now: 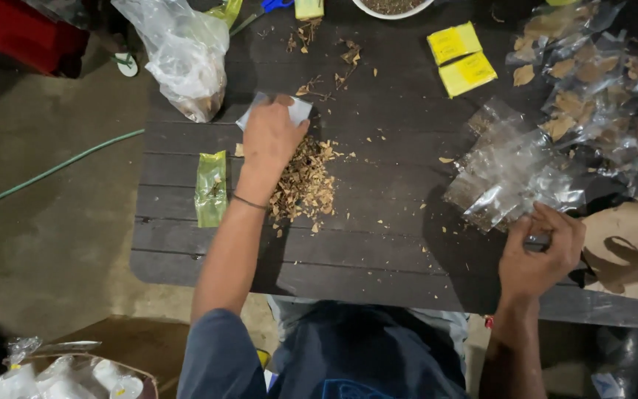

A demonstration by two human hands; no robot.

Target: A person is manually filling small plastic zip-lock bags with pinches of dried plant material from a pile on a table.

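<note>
At a dark slatted table, a person's left hand is pressing a small white packet flat at twelve o'clock of a dried-leaf pile, seemingly to scoop, while the right hand is pinching one clear pouch from the four-o'clock stack.
</note>
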